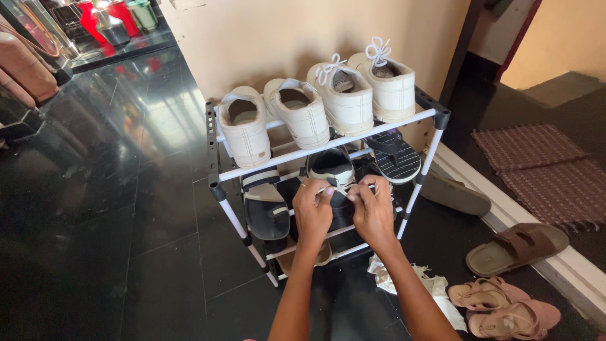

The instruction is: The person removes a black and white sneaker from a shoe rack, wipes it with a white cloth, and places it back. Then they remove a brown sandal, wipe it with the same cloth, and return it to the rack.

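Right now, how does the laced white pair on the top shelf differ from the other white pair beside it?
The laced pair has white laces tied in bows; the slip-on pair shows no laces. The laced pair sits at the right end of the rack, the slip-on pair at the left. Both are white, on the top shelf, heels outward.

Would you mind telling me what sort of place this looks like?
Probably a home entryway: a small shoe rack stands against the wall, sandals lie on the dark tiled floor, and a woven doormat sits beside a doorway.
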